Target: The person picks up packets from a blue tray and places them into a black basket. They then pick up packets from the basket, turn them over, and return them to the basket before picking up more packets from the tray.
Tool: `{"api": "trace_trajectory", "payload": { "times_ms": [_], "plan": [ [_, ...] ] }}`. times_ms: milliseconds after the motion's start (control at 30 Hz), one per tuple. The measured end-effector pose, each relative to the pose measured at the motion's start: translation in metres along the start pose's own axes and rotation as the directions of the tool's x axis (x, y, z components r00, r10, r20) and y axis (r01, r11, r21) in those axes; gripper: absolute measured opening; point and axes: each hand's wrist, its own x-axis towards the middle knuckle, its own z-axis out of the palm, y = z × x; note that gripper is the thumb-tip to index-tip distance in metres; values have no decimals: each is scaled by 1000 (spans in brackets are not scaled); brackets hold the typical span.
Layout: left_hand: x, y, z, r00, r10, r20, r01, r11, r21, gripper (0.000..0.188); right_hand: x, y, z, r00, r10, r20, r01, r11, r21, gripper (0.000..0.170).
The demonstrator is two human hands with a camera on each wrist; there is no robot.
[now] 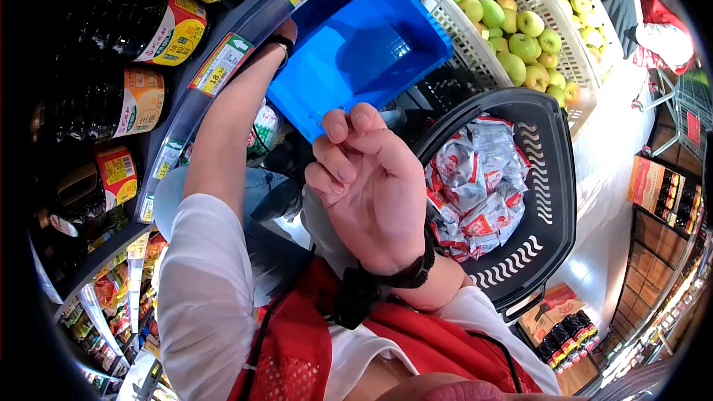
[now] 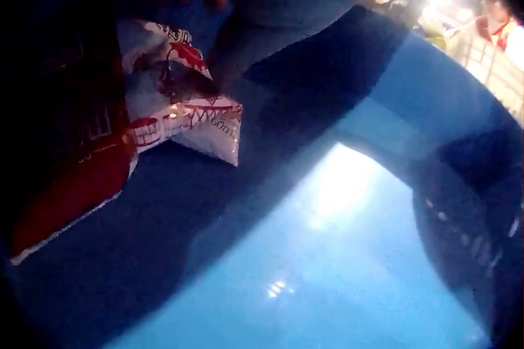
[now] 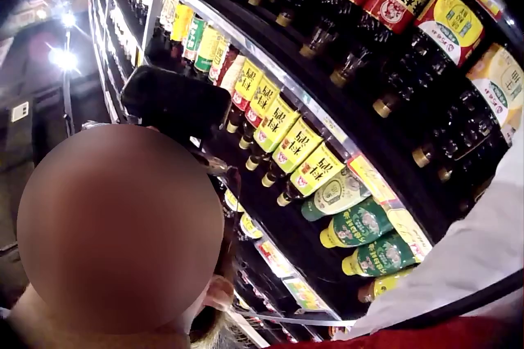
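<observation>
The shelf [image 1: 269,22] — its front edge lined with price tags [image 1: 221,67] — carries dark bottles [image 1: 169,28] in a row close behind that edge.

In the head view, the left side is lined by a dark shelf [image 1: 108,250], fronted by a grey price rail [image 1: 267,21] and stocked with dark bottles bearing red, yellow and white labels [image 1: 142,100]. At the right, light is reflected by a pale, glossy floor [image 1: 605,204], beyond which a grey metal-wire shopping trolley [image 1: 679,108] is seen. In the right wrist view, yellow-labelled bottles [image 3: 278,132] are ranged in rows; bright white lamps [image 3: 63,58] are visible at the left.
</observation>
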Motion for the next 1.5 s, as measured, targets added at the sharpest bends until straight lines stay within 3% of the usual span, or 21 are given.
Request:
{"api": "trace_trajectory", "payload": {
  "times_ms": [67,167,200,500,733,833,900,967,1033,1100,1133,1200,1233,1267,1300,1333,1367,1400,1433,1467,1500],
  "plan": [
    [35,-16,20,874,-52,484,157,971,-179,85,-1,1,1,1000,-2,-12,2,1000,2,7],
    [-67,55,-117,774,-78,628,-64,978,199,109,0,2,1,1000,-1,-7,1,1000,-12,7],
    [-63,47,-103,756,-82,650,-84,972,220,123,0,2,1,1000,0,-1,0,1000,-3,7],
    [-48,30,-61,849,28,527,-63,997,48,117,1,1,2,1000,-4,6,4,1000,-9,6],
    [-37,48,-68,811,-7,585,-81,989,125,104,-1,7,-6,998,-29,57,29,1000,-2,6],
    [-53,64,-100,760,320,566,-8,875,-483,81,0,6,-10,988,-17,151,18,1000,-3,10],
    [-81,82,-161,406,804,434,-601,593,-536,67,-2,6,-12,985,-66,159,70,997,-18,10],
    [-123,96,-179,365,735,571,-125,646,-753,55,-7,9,-15,976,-86,199,97,994,-50,10],
    [-176,89,-240,277,814,510,-286,577,-765,45,-20,5,-17,975,-77,207,109,983,-149,10],
    [-220,76,-271,417,839,349,-712,540,-448,35,-44,-26,-34,939,-161,303,225,956,-189,12],
    [-239,63,-288,335,874,353,-856,439,-273,33,-49,-57,-53,914,-343,216,405,754,-517,16],
    [-268,30,-310,224,901,371,-957,276,-93,33,-56,-98,-66,730,-668,145,639,592,-490,11],
    [-280,19,-318,196,907,372,-964,247,-95,33,-56,-126,-83,648,-733,208,663,408,-628,13],
    [-293,14,-333,269,850,454,-886,403,-228,35,-53,-147,-100,567,-784,253,509,92,-856,11],
    [-298,10,-345,325,774,543,-767,552,-328,36,-49,-165,-120,546,-677,494,231,-445,-865,10],
    [-298,6,-349,310,774,552,-735,563,-377,39,-48,-178,-138,642,-407,649,73,-811,-581,19],
    [-297,3,-354,307,779,547,-738,558,-380,39,-48,-185,-155,763,-105,638,-23,-990,-136,30],
    [-295,2,-361,413,827,381,-756,545,-363,39,-49,-177,-160,948,-64,312,-31,-993,-111,42],
    [-293,-1,-367,506,840,196,-768,542,-340,40,-48,-173,-160,998,-21,-56,-25,-996,-80,54],
    [-292,-5,-372,518,835,186,-764,550,-339,40,-43,-164,-162,965,-146,-216,-175,-977,-123,69],
    [-291,-10,-377,526,844,-106,-812,461,-358,38,-36,-156,-173,947,-290,-135,-302,-950,-75,56]
  ]
}}
